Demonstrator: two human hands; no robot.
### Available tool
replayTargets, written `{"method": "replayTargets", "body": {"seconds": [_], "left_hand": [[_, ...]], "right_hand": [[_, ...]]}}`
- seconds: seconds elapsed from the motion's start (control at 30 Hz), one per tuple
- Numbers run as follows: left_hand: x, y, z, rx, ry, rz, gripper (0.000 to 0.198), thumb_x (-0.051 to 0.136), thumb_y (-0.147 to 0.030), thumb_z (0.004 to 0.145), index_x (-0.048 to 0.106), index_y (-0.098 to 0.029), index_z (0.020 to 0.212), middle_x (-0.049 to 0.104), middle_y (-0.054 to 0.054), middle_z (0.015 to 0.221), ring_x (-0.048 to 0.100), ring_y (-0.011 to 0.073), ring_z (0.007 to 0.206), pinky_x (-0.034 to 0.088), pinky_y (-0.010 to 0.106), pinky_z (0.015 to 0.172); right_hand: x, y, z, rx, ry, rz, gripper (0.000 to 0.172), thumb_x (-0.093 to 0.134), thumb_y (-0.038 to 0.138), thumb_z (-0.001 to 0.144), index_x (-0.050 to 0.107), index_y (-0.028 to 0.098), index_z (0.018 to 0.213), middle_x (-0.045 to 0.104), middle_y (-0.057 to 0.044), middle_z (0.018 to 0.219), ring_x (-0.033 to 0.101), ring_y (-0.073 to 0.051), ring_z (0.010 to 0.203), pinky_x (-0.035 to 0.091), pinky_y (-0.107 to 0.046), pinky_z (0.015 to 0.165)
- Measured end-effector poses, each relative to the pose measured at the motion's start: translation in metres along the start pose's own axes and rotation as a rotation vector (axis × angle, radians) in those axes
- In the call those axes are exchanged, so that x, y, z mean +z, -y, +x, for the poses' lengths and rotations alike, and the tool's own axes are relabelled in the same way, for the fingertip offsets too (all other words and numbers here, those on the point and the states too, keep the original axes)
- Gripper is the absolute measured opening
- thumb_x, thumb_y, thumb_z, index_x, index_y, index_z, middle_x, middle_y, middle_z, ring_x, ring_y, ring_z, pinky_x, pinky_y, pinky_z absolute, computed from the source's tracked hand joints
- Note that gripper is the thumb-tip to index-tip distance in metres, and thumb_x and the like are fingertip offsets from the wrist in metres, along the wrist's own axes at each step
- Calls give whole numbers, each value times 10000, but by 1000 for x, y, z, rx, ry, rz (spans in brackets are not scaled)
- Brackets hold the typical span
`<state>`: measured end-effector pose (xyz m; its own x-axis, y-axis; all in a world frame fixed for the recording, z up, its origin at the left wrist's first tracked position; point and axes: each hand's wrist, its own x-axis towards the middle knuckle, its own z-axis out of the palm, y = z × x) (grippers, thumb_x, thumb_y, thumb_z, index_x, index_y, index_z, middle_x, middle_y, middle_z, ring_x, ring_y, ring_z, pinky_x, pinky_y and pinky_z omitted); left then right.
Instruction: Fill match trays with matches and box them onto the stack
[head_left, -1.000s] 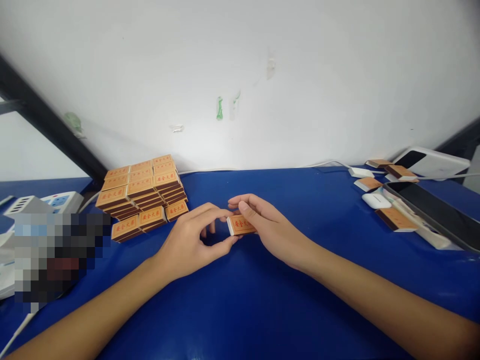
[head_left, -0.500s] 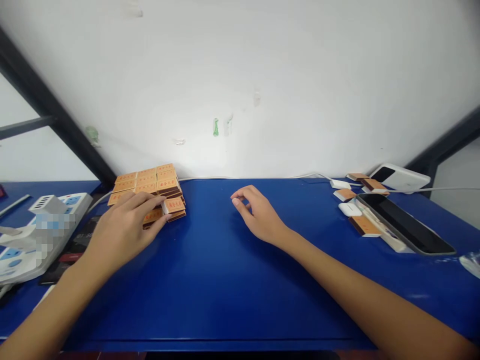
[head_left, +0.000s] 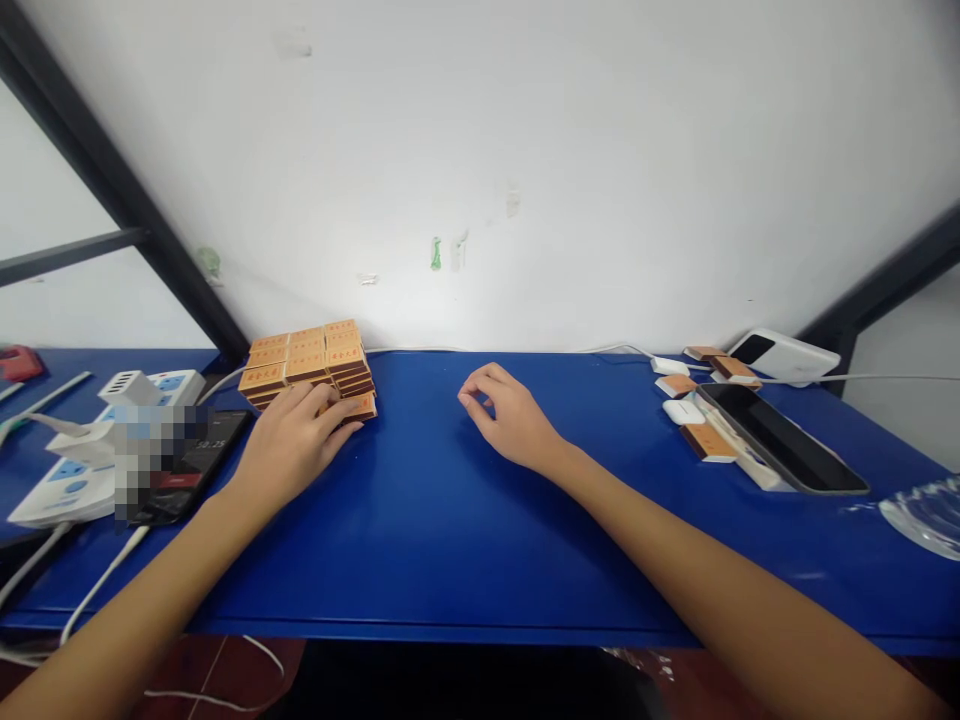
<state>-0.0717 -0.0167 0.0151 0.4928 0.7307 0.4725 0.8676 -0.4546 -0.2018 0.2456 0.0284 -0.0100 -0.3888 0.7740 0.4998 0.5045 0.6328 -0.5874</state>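
My left hand is at the front of a stack of matchboxes at the left back of the blue table. Its thumb and forefinger are closed on a matchbox low at the stack's front right corner. The hand hides part of that box and the front of the stack. The boxes have orange tops with red print and dark brown striking sides. Over the middle of the table is my right hand, its fingers curled and its thumb and fingertips together, with nothing visible in them.
On the right lie loose matchboxes, a white earphone case, a dark phone and a white power bank. On the left are a power strip with plugs and another phone. A white wall stands behind.
The view has shifted, showing more of the table's front edge. My left hand and its matchbox sit lower against the stack's front, beneath the top layer. My right hand keeps nearly the same pose.
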Motion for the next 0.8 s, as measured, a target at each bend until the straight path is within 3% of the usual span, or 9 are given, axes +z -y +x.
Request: {"method": "replayTargets", "body": {"seconds": [0.23, 0.37, 0.43, 0.5, 0.6, 0.8], "left_hand": [[8, 6, 13, 6, 16, 43, 273, 527, -361, 1049, 744, -206, 1104, 681, 116, 995, 618, 291, 949, 483, 435, 879], [-4, 3, 2, -33, -19, 30, 261, 549, -393, 1035, 736, -215, 1073, 692, 111, 975, 626, 288, 943, 484, 428, 870], [-15, 1, -11, -135, -66, 52, 240, 549, -401, 1031, 716, -230, 1048, 699, 100, 978, 638, 286, 963, 473, 406, 829], [-27, -1, -27, -339, -119, 132, 278, 526, -454, 1035, 679, -224, 1074, 701, 98, 1004, 649, 299, 960, 419, 376, 714], [-38, 2, -49, -590, -70, 188, 423, 506, -606, 991, 658, -216, 1054, 681, 101, 952, 640, 323, 828, 270, 345, 603], [-29, 28, -60, -672, 108, 143, 572, 611, -797, 818, 682, -229, 828, 592, 54, 644, 505, 224, 544, 218, 314, 575]], "right_hand": [[-1, 3, 0, -6, 26, -48, 181, 494, 220, 1030, 669, 193, 989, 642, -91, 1107, 622, -195, 998, 510, -346, 925], [-2, 1, 0, -12, 35, -67, 184, 491, 207, 1030, 668, 182, 985, 647, -91, 1109, 625, -187, 981, 502, -336, 914], [-2, 2, -1, -12, 55, -95, 188, 484, 188, 1032, 667, 175, 992, 658, -87, 1095, 628, -181, 962, 494, -327, 900], [0, 7, -1, 14, 103, -155, 183, 491, 185, 1034, 671, 175, 999, 678, -74, 1044, 630, -178, 923, 481, -320, 860], [7, 18, 4, 65, 212, -262, 168, 549, 269, 1038, 685, 184, 986, 700, -55, 960, 632, -183, 853, 453, -317, 769], [38, 39, 35, 28, 344, -370, 295, 584, 454, 1036, 705, 186, 1010, 720, -87, 1036, 671, -220, 887, 459, -335, 734]]}}
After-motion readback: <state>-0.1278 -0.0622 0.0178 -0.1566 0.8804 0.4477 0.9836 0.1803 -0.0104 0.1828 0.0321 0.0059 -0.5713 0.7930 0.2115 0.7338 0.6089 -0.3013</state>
